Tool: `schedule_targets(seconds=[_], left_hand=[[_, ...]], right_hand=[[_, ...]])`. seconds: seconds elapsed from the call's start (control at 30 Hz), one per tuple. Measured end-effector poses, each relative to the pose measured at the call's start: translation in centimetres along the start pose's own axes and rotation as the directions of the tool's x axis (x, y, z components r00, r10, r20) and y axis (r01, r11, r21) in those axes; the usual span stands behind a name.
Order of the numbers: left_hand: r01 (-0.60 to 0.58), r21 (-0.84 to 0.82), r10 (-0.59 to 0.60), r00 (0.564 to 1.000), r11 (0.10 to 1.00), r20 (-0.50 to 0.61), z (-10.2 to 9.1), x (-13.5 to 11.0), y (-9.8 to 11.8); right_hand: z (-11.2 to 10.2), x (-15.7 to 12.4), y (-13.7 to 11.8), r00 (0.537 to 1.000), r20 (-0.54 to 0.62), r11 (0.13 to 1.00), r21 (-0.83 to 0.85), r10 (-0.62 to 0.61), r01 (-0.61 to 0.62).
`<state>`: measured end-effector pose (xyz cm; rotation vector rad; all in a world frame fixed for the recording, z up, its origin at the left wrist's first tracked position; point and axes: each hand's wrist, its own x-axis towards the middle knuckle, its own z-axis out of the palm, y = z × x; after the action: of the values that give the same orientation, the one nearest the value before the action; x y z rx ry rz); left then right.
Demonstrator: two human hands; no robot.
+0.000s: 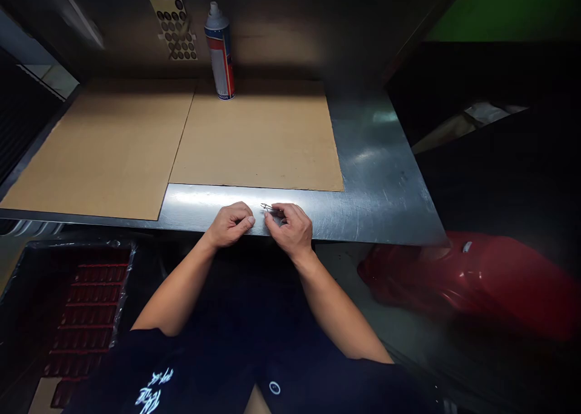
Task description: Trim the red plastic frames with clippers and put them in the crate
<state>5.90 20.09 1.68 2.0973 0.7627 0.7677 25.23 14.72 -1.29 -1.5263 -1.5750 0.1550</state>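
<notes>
My right hand is closed around a small, thin metal tool at the front edge of the metal table. The tool's slim end points left, out past my thumb and fingertips; it is too small to tell its exact kind. Just left of it, my left hand is curled with the thumb pressed to the index finger. Whatever it may pinch is hidden. A narrow gap separates the two hands.
Two cardboard sheets cover much of the metal table. A spray can stands at the back, near a card with dark round spots. At lower left sits a black-lined bin with dark red trays; a red shiny object lies right.
</notes>
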Motion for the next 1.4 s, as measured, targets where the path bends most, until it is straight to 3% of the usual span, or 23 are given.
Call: schedule_targets(seconds=[0.37, 0.63, 0.93, 1.17, 1.4], left_hand=[[0.055, 0.183, -0.025, 0.986, 0.982, -0.166, 2.2, -0.2, -0.4], [-0.001, 0.271, 0.013, 0.999, 0.962, -0.046, 2.1, 0.0, -1.0], [-0.024, 0.377, 0.033, 0.999, 0.926, -0.019, 2.3, 0.2, -0.3], [0.028, 0.499, 0.016, 0.996, 0.866, -0.084, 3.5, 0.6, 0.2], [0.045, 0.585, 0.03, 0.993, 0.809, -0.117, 4.3, 0.8, 0.4]], right_hand=[[-0.5, 0.0, -0.1, 0.993, 0.062, 0.989, 0.097, 0.102, -0.107], [-1.7, 0.4, 0.2, 0.967, 0.237, 0.954, 0.26, 0.089, -0.152], [-1.8, 0.5, 0.3, 0.96, 0.273, 0.937, 0.315, 0.065, -0.153], [-1.5, 0.9, 0.4, 0.952, 0.298, 0.902, 0.391, 0.065, -0.184], [-1.3, 1.2, 0.0, 0.936, 0.306, 0.859, 0.419, 0.171, -0.294]])
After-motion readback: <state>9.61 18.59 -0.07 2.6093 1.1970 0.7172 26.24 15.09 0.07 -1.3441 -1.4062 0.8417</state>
